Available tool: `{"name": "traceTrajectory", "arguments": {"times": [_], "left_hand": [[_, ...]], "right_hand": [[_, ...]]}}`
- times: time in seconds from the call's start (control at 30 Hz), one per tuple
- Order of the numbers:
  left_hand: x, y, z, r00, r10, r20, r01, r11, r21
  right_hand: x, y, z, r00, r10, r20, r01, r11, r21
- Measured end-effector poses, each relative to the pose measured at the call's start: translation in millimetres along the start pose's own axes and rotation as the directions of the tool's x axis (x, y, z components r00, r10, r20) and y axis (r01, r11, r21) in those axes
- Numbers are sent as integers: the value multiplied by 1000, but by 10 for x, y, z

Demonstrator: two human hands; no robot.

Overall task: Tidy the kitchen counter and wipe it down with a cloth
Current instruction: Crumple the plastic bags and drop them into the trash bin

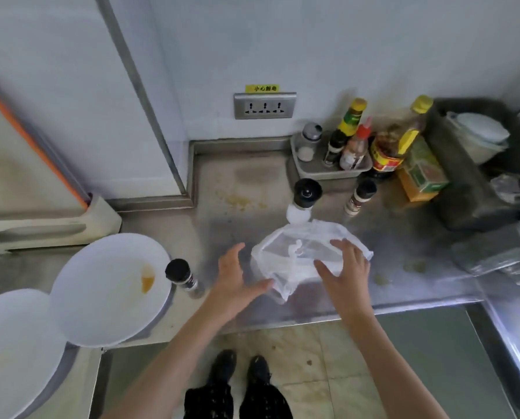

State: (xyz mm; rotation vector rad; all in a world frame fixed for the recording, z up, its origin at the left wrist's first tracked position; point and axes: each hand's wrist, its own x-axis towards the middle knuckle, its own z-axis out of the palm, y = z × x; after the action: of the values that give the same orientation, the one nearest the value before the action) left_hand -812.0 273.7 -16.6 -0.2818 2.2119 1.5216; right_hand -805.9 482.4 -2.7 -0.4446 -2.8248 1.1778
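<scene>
Pale wall (313,40), socket strip (264,105), stained beige tiled floor (328,358).

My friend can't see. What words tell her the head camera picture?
A person's left hand and right hand, both open, reach for a crumpled white cloth on a stained steel counter. Spice jars stand around it, white plates sit at the left, and sauce bottles stand by the wall.
</scene>
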Motion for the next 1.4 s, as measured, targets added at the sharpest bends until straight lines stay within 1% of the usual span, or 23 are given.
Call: {"name": "traceTrajectory", "arguments": {"times": [0.1, 0.2, 0.33, 0.37, 0.43, 0.5, 0.57, 0.63, 0.7, 0.77, 0.8, 0.83, 0.87, 0.93, 1.0, 1.03, 1.07, 1.13, 1.17, 1.2, 1.27, 1.33, 1.4], "left_hand": [[429, -113, 123, 968, -233, 91, 231, 973, 29], [718, -179, 275, 962, -231, 145, 231, 973, 12], [879, -117, 477, 982, -90, 166, 108, 989, -100], [871, -73, 515, 980, -87, 178, 115, 982, -153], [851, 0, 559, 951, -169, 260, 241, 930, -277], [845, 28, 587, 899, -258, 353, 376, 868, -324], [821, 53, 598, 885, -287, 368, 412, 850, -329], [790, 89, 594, 914, -254, 318, 359, 870, -338], [747, 169, 552, 945, -160, 284, 257, 902, -346], [710, 259, 516, 938, -65, 342, 179, 933, -312], [674, 319, 511, 922, -17, 388, 133, 952, -275], [643, 368, 531, 900, 28, 434, 74, 974, -216], [586, 446, 570, 870, 61, 488, 6, 991, -133], [434, 612, 712, 794, 59, 605, -136, 987, 82], [201, 762, 930, 693, 63, 719, -287, 938, 195], [35, 835, 1060, 643, 81, 762, -347, 917, 195], [-155, 890, 1187, 592, 103, 799, -395, 902, 176], [-546, 914, 1447, 480, 127, 868, -472, 872, 133], [-752, 887, 1573, 414, 115, 903, -495, 861, 118], [-960, 827, 1693, 339, 87, 937, -512, 852, 107], [-1357, 641, 1909, 210, 6, 978, -555, 824, 115], [-1702, 413, 2110, 155, -6, 988, -640, 761, 105], [-2012, 193, 2337, 131, -8, 991, -702, 706, 98]], "right_hand": [[431, 325, -58, 985, 166, -40, -168, 983, -67], [692, 563, 59, 957, 280, 78, -274, 958, -85], [665, 571, 310, 926, 308, 219, -296, 951, -83], [606, 524, 372, 926, 293, 238, -279, 956, -90], [458, 415, 513, 922, 280, 269, -280, 959, -38], [277, 271, 627, 897, 300, 324, -344, 935, 86], [92, 97, 676, 908, 229, 352, -315, 925, 212], [-65, -78, 609, 921, 144, 362, -279, 891, 357], [-195, -192, 440, 921, 129, 369, -318, 796, 515], [-324, -218, 199, 938, 212, 273, -342, 681, 647], [-402, -198, 76, 954, 250, 167, -296, 678, 673], [-494, -171, -55, 968, 246, 58, -228, 749, 622], [-593, -154, -195, 980, 197, -8, -167, 854, 493], [-809, -123, -415, 995, 95, 26, -98, 982, 163], [-1086, -27, -515, 993, 97, 66, -94, 994, -49], [-1239, 30, -526, 991, 131, 21, -130, 990, -59], [-1410, 78, -526, 982, 179, -61, -180, 984, -2], [-1794, 196, -506, 915, 313, -255, -273, 945, 183], [-2019, 267, -512, 850, 403, -339, -319, 906, 278], [-2272, 341, -525, 766, 501, -402, -354, 852, 385], [-2829, 495, -571, 577, 690, -438, -382, 701, 602], [-3423, 656, -608, 402, 795, -454, -413, 600, 685], [-4024, 837, -638, 253, 852, -458, -457, 522, 720]]}}
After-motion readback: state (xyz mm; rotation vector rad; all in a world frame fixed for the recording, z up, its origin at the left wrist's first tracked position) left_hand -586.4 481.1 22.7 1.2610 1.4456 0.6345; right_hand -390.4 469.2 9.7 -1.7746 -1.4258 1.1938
